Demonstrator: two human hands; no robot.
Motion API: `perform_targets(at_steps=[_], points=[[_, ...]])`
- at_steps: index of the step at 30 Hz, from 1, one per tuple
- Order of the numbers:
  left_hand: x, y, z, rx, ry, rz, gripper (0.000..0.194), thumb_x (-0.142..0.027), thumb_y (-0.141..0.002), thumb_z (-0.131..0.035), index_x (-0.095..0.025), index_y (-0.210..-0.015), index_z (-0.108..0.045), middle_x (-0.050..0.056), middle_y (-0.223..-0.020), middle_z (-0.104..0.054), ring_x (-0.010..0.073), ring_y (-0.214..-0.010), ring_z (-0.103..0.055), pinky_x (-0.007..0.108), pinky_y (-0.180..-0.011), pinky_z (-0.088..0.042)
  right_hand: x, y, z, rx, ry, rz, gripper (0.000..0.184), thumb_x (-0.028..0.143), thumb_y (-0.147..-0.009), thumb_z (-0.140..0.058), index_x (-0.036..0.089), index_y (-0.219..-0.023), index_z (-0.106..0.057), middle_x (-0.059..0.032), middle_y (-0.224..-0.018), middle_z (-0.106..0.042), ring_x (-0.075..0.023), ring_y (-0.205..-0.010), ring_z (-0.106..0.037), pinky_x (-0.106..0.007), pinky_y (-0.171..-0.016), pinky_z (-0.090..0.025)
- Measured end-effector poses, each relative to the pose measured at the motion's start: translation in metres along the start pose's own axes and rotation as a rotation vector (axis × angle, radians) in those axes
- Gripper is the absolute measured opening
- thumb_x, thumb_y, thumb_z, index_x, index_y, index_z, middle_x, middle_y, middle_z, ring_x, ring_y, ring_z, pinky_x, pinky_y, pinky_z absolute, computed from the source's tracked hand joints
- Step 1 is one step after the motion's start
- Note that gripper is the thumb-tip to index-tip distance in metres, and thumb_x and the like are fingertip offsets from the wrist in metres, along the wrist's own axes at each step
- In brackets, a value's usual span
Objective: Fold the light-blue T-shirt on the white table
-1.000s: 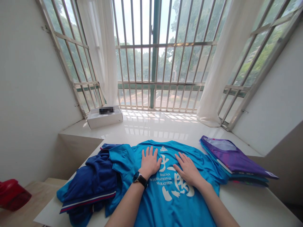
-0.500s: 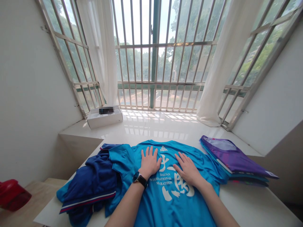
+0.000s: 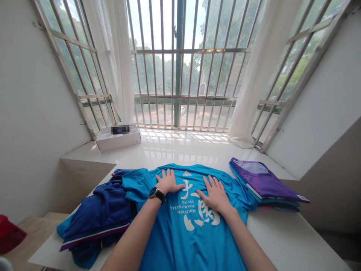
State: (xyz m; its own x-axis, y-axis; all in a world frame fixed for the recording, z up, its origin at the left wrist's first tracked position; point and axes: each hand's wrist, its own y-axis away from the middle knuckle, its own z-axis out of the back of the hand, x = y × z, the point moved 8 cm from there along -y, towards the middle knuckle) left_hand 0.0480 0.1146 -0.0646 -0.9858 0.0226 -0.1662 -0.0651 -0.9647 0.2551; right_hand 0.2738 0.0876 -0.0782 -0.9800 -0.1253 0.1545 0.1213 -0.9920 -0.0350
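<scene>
A blue T-shirt point(image 3: 180, 241) with white lettering lies spread on the white table, its collar toward the window. My left hand point(image 3: 168, 182), with a watch point(image 3: 156, 194) on its wrist, rests on the upper left chest, fingers apart. On the other side of the printed characters, my right hand point(image 3: 214, 194) lies on the fabric with its fingers spread. Neither hand grips the cloth. The lower end of the shirt runs out of view between my forearms.
Rumpled dark blue clothes point(image 3: 101, 210) lie left of the shirt. A stack of folded shirts, purple on top point(image 3: 262, 180), sits at the right. Behind, a white box point(image 3: 118, 140) stands on the sill by the barred window. Something red point(image 3: 11, 234) shows at far left.
The view has shifted slightly to the right. My left hand has slid outward over the shirt, away from the printed characters. My right hand stays on the fabric.
</scene>
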Motion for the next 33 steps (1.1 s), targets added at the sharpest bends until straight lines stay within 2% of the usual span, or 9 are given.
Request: perform_targets(at_steps=[4, 7, 12, 18, 22, 24, 26, 29, 33], points=[[0.016, -0.008, 0.009, 0.017, -0.02, -0.037, 0.123, -0.091, -0.069, -0.036, -0.01, -0.158, -0.011, 0.018, -0.163, -0.002, 0.0469, -0.147, -0.001, 0.072, -0.11, -0.009, -0.01, -0.001, -0.001, 0.009, -0.028, -0.05, 0.092, 0.079, -0.086, -0.031, 0.018, -0.155, -0.028, -0.0144, -0.162, -0.023, -0.0352, -0.149, -0.015, -0.051, -0.119, -0.013], [0.024, -0.015, 0.013, 0.04, -0.029, -0.069, 0.124, -0.091, -0.067, -0.04, -0.011, -0.158, -0.012, 0.018, -0.163, -0.003, 0.0475, -0.147, -0.003, 0.071, -0.11, -0.013, -0.018, -0.003, 0.004, -0.006, -0.063, -0.076, 0.085, 0.072, -0.091, -0.03, 0.016, -0.154, -0.031, -0.0148, -0.162, -0.024, -0.0333, -0.149, -0.019, -0.047, -0.119, -0.017], [0.033, -0.027, 0.026, 0.034, -0.059, -0.075, 0.103, -0.079, -0.079, -0.04, -0.015, -0.157, -0.019, 0.02, -0.161, -0.02, 0.0458, -0.144, -0.021, 0.065, -0.104, -0.03, -0.031, -0.005, 0.01, -0.032, -0.047, -0.118, 0.075, 0.062, -0.095, -0.031, 0.015, -0.153, -0.033, -0.0152, -0.16, -0.027, -0.0311, -0.148, -0.021, -0.045, -0.119, -0.019], [0.03, -0.038, 0.039, -0.288, -0.194, -0.017, 0.068, -0.059, -0.095, -0.033, -0.014, -0.146, -0.041, 0.021, -0.141, -0.049, 0.0405, -0.122, -0.046, 0.057, -0.096, -0.038, -0.043, -0.008, 0.005, 0.023, -0.014, -0.198, 0.088, 0.068, -0.091, -0.034, 0.008, -0.155, -0.025, -0.0197, -0.161, -0.024, -0.0333, -0.149, -0.019, -0.047, -0.119, -0.017], [0.019, -0.037, 0.044, -0.477, -0.155, -0.028, 0.058, -0.053, -0.1, -0.027, -0.013, -0.134, -0.052, 0.019, -0.124, -0.057, 0.034, -0.111, -0.052, 0.048, -0.094, -0.04, -0.05, -0.013, 0.011, -0.081, -0.016, -0.29, 0.086, 0.065, -0.091, -0.035, 0.006, -0.153, -0.027, -0.0222, -0.156, -0.034, -0.0356, -0.145, -0.027, -0.051, -0.117, -0.021], [0.011, -0.036, 0.042, -0.489, -0.142, -0.087, 0.056, -0.053, -0.1, -0.027, -0.014, -0.128, -0.056, 0.019, -0.124, -0.058, 0.0331, -0.114, -0.051, 0.046, -0.096, -0.038, -0.046, -0.019, 0.017, -0.177, -0.025, -0.259, 0.077, 0.059, -0.094, -0.034, 0.006, -0.15, -0.034, -0.0217, -0.153, -0.038, -0.0344, -0.144, -0.03, -0.048, -0.117, -0.023], [0.004, -0.037, 0.037, -0.457, -0.139, -0.152, 0.054, -0.052, -0.099, -0.031, -0.014, -0.127, -0.057, 0.018, -0.13, -0.055, 0.0327, -0.12, -0.048, 0.045, -0.101, -0.036, -0.032, -0.029, 0.017, -0.207, -0.051, -0.121, 0.069, 0.053, -0.095, -0.032, 0.008, -0.147, -0.04, -0.0191, -0.153, -0.04, -0.0311, -0.144, -0.031, -0.045, -0.117, -0.025], [0.001, -0.039, 0.028, -0.4, -0.124, -0.189, 0.055, -0.051, -0.098, -0.036, -0.014, -0.134, -0.053, 0.017, -0.142, -0.05, 0.0325, -0.128, -0.043, 0.044, -0.107, -0.032, -0.009, -0.041, 0.006, -0.115, -0.074, 0.068, 0.065, 0.052, -0.096, -0.032, 0.012, -0.146, -0.043, -0.0155, -0.153, -0.041, -0.0282, -0.144, -0.032, -0.043, -0.118, -0.025], [0.003, -0.042, 0.02, -0.365, -0.098, -0.185, 0.062, -0.054, -0.098, -0.031, -0.014, -0.143, -0.045, 0.017, -0.15, -0.041, 0.0351, -0.137, -0.035, 0.051, -0.112, -0.026, -0.003, -0.044, -0.004, -0.032, -0.025, 0.033, 0.072, 0.058, -0.095, -0.032, 0.014, -0.151, -0.036, -0.0121, -0.159, -0.033, -0.0293, -0.147, -0.025, -0.043, -0.12, -0.02]])
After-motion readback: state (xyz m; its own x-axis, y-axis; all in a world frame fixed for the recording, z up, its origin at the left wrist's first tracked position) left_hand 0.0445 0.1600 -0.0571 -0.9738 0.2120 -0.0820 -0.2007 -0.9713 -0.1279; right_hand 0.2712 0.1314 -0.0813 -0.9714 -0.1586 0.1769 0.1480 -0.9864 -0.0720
